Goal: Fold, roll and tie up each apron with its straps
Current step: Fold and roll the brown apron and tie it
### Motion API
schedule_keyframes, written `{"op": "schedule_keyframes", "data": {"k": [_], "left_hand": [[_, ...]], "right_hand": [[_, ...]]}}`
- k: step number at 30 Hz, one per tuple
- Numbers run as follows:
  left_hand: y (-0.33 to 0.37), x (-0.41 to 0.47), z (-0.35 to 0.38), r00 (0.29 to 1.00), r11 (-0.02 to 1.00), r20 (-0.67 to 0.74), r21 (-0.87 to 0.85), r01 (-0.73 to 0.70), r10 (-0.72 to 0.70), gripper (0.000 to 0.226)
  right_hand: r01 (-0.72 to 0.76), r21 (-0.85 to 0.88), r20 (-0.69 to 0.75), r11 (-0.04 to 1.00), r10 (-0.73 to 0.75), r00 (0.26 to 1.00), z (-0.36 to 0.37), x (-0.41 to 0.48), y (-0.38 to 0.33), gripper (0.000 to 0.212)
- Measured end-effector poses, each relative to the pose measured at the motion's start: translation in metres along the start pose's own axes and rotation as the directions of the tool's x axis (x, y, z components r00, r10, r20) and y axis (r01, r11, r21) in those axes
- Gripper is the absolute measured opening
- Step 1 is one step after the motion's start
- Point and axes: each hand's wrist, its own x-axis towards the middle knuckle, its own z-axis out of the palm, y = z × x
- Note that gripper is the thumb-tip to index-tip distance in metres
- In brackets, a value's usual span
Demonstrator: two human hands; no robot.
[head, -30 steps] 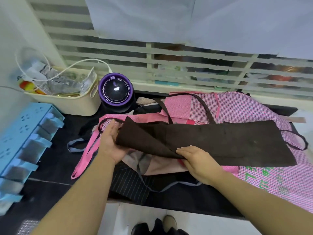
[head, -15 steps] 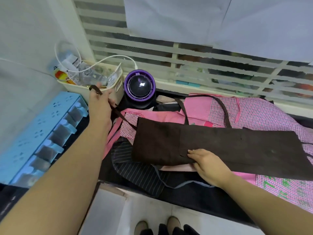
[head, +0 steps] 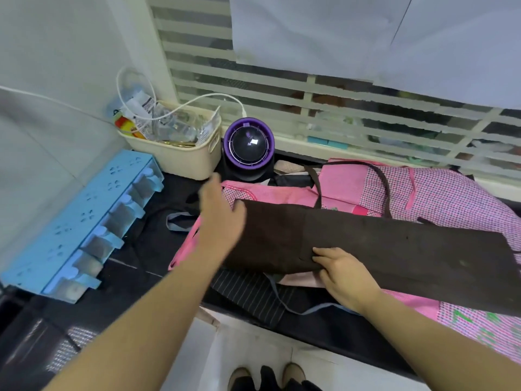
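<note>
A dark brown apron (head: 394, 249), folded into a long band, lies across a pile of pink checked aprons (head: 439, 193) on the black counter. Its brown neck strap (head: 352, 165) loops up over the pink cloth behind it. My right hand (head: 344, 275) rests on the band's near edge, fingers flat on the cloth. My left hand (head: 220, 218) is blurred at the band's left end, fingers spread, with nothing visibly in it. A black pinstriped apron (head: 248, 292) and a grey-blue strap (head: 180, 221) lie under the pile.
A purple and black round fan (head: 249, 148) stands behind the pile. A cream basket (head: 180, 159) of packets and a white cable sits to its left. A light blue plastic rack (head: 76, 227) lies along the left wall. The counter's front edge runs just below my right hand.
My left hand, which held a brown strap up near the basket, has come back down to the band's left end. The strap is no longer in it. My right hand stayed put.
</note>
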Motion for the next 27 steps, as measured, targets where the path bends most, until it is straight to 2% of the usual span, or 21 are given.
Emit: {"op": "schedule_keyframes", "data": {"k": [1, 2, 3, 4, 5, 8, 10, 13, 15, 18, 20, 22, 24, 27], "left_hand": [[0.002, -0.019, 0.015, 0.967, 0.971, 0.121, 0.057, -0.233, 0.225, 0.065], [0.001, -0.035, 0.03, 0.882, 0.897, 0.291, 0.132, -0.422, 0.372, 0.067], [-0.005, -0.045, 0.043, 0.782, 0.8, 0.45, 0.21, -0.562, 0.431, 0.069], [-0.011, -0.052, 0.057, 0.709, 0.711, 0.551, 0.268, -0.65, 0.44, 0.071], [-0.018, -0.056, 0.068, 0.674, 0.647, 0.601, 0.315, -0.694, 0.43, 0.071], [-0.024, -0.06, 0.088, 0.676, 0.578, 0.592, 0.39, -0.717, 0.439, 0.068], [-0.023, -0.059, 0.096, 0.652, 0.515, 0.605, 0.418, -0.748, 0.457, 0.069], [-0.031, -0.052, 0.102, 0.643, 0.459, 0.6, 0.453, -0.764, 0.477, 0.074], [-0.039, -0.047, 0.097, 0.645, 0.441, 0.593, 0.472, -0.763, 0.482, 0.075], [-0.048, -0.042, 0.085, 0.665, 0.433, 0.589, 0.506, -0.746, 0.459, 0.071], [-0.043, -0.036, 0.078, 0.683, 0.495, 0.617, 0.485, -0.721, 0.391, 0.06], [-0.032, -0.023, 0.071, 0.689, 0.587, 0.678, 0.457, -0.668, 0.256, 0.046], [-0.012, -0.004, 0.062, 0.694, 0.683, 0.716, 0.47, -0.56, 0.077, 0.039], [0.007, 0.024, 0.045, 0.665, 0.741, 0.739, 0.507, -0.441, -0.109, 0.027]], "right_hand": [[-0.001, 0.012, -0.018, 1.0, 0.001, 1.0, -0.001, 0.0, -0.001, 0.051], [0.0, 0.025, -0.043, 1.0, 0.002, 0.999, -0.002, 0.0, -0.002, 0.045], [0.005, 0.044, -0.074, 0.999, -0.001, 0.997, -0.004, 0.001, -0.003, 0.042], [0.002, 0.062, -0.103, 0.998, 0.004, 0.995, -0.005, 0.0, -0.001, 0.042], [-0.003, 0.076, -0.125, 0.997, 0.013, 0.992, -0.006, -0.001, 0.001, 0.041], [-0.007, 0.073, -0.149, 0.997, 0.017, 0.989, -0.004, -0.006, 0.012, 0.039], [0.005, 0.03, -0.149, 1.0, 0.0, 0.989, 0.001, -0.012, 0.021, 0.04], [-0.071, -0.097, -0.104, 0.993, 0.061, 0.993, 0.015, -0.023, 0.052, 0.065], [-0.158, -0.138, -0.097, 0.978, 0.146, 0.985, 0.017, -0.032, 0.074, 0.072], [-0.167, -0.184, -0.11, 0.969, 0.149, 0.983, 0.008, -0.045, 0.092, 0.058], [-0.176, -0.179, -0.03, 0.968, 0.174, 0.984, -0.008, -0.042, 0.089, 0.042], [-0.239, -0.207, 0.096, 0.949, 0.262, 0.96, -0.028, -0.031, 0.089, 0.033], [-0.29, -0.185, 0.222, 0.939, 0.327, 0.918, -0.053, -0.016, 0.087, 0.026], [-0.337, -0.128, 0.441, 0.933, 0.358, 0.823, -0.079, 0.001, 0.092, 0.026]]}}
